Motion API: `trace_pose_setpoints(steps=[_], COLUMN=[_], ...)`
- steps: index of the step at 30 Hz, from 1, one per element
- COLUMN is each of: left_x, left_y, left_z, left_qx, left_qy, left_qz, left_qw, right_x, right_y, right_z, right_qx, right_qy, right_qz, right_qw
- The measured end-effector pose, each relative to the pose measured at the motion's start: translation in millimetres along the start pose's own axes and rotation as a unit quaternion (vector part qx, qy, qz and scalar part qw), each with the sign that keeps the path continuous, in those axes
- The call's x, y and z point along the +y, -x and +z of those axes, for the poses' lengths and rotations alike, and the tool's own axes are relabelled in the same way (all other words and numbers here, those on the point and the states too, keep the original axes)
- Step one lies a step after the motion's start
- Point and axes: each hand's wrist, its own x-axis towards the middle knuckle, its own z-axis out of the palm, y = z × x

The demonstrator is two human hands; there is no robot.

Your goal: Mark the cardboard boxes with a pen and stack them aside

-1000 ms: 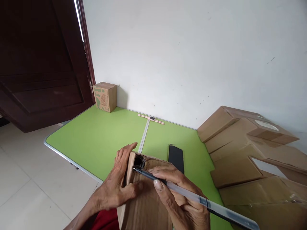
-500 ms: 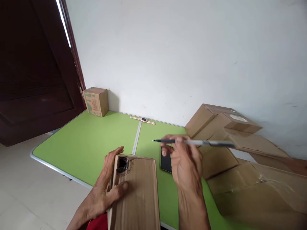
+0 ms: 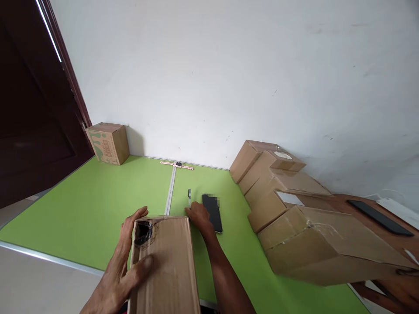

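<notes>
Pen [image 3: 189, 197] mostly hidden (phone [image 3: 212, 211] blurred).

A small printed cardboard box [image 3: 109, 142] stands upper left on the green table [image 3: 98, 205]; plain brown cartons [image 3: 294, 209] crowd the right; a black phone [image 3: 212, 206] lies centre.
</notes>
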Motion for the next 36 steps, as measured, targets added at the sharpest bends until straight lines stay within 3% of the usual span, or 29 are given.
trace_pose_setpoints(steps=[4, 7, 11, 18, 25, 30, 32, 35, 36], left_x=[-1, -3, -5, -2, -7, -6, -6, -9, -10], left_y=[1, 3, 3, 3, 3, 2, 2, -1, -2], left_z=[1, 0, 0, 2, 0, 3, 3, 2, 1], left_qx=[0.008, -0.003, 0.005, 0.006, -0.004, -0.012, -0.015, -0.025, -0.026], left_qy=[-0.007, -0.005, 0.009, 0.007, 0.001, 0.023, 0.026, 0.029, 0.028], left_qz=[0.006, 0.003, 0.004, 0.014, -0.001, 0.000, 0.007, 0.015, 0.017], left_qw=[1.000, 1.000, 1.000, 1.000, 1.000, 1.000, 1.000, 0.999, 0.999], right_x=[0, 11, 34, 52, 74, 83, 83, 74, 69], right_y=[13, 36, 58, 44, 37, 69, 95, 142, 158], right_z=[-2, -6, -13, -12, -15, -16, -20, -37, -45], right_qx=[0.027, 0.083, 0.173, 0.153, 0.111, 0.047, 0.016, -0.013, -0.021], right_qy=[0.010, 0.001, -0.001, -0.081, -0.302, -0.522, -0.632, -0.783, -0.809], right_qz=[-0.008, -0.008, 0.068, 0.131, 0.084, 0.014, -0.012, -0.036, -0.047], right_qw=[1.000, 0.996, 0.982, 0.976, 0.943, 0.852, 0.774, 0.621, 0.585])
